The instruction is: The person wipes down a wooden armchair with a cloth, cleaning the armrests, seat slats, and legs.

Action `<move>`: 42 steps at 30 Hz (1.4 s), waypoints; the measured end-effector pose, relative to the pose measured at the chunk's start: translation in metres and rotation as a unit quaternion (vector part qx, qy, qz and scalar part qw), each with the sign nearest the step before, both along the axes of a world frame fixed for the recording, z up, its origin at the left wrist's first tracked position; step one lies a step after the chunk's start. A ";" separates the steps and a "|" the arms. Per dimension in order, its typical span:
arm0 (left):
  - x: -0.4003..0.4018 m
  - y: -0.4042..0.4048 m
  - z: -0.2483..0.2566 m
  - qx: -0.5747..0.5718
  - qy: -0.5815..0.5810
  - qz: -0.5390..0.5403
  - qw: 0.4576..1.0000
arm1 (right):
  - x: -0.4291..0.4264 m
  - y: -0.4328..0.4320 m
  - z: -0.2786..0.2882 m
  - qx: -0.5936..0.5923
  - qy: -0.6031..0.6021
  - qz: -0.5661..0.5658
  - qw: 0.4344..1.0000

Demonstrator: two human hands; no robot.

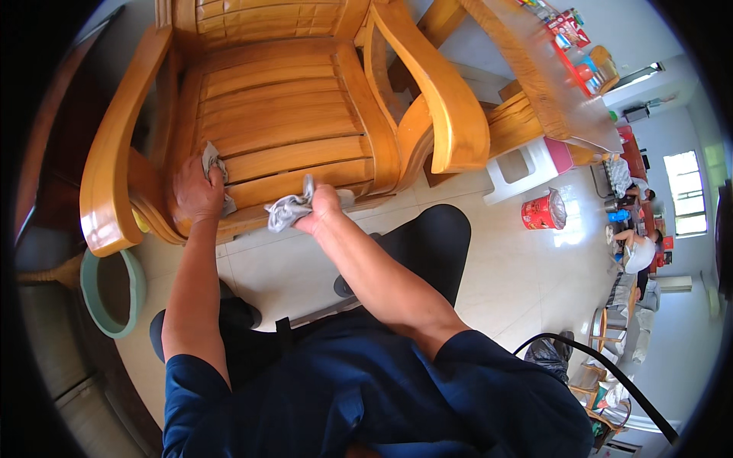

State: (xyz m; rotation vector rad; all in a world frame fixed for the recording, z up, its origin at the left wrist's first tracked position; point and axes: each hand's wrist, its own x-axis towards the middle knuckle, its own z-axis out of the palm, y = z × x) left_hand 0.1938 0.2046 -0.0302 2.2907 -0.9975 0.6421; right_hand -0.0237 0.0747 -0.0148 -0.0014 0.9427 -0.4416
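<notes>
Before me stands a varnished wooden armchair [283,109] with a slatted seat and broad curved arms. My left hand [200,192] presses a crumpled grey cloth [212,157] onto the front left part of the seat. Just in front of the seat's front edge, my right hand [322,207] grips another bunched grey cloth [286,212]. Whether the two cloths are separate pieces cannot be told. The fingers of the right hand are partly hidden by the cloth.
A pale green basin [138,292] with murky liquid is on the floor at left. To the right are a white plastic stool [518,169], a red bucket [538,213] with a plastic liner and a wooden table [532,63]. Two people [640,255] sit farther off.
</notes>
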 end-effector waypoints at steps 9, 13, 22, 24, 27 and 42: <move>0.000 0.001 -0.002 0.013 0.008 0.021 1.000 | -0.142 -0.078 0.189 -0.757 0.127 -0.077 0.636; -0.003 0.002 0.000 0.010 0.021 0.005 1.000 | -0.170 -0.107 0.144 -0.857 0.501 0.123 0.007; -0.004 0.005 0.002 0.000 0.016 -0.003 1.000 | -0.204 -0.120 0.090 -0.785 0.546 -0.101 0.275; -0.009 0.000 0.006 0.010 0.041 0.010 0.999 | -0.199 -0.140 0.082 -0.628 0.427 -0.285 0.586; -0.003 0.002 -0.001 -0.002 0.036 0.013 0.999 | -0.191 -0.169 0.084 -0.423 0.217 -0.395 0.786; -0.002 0.009 0.010 -0.011 0.008 0.015 1.000 | -0.094 -0.048 0.055 -0.629 0.140 -0.043 0.764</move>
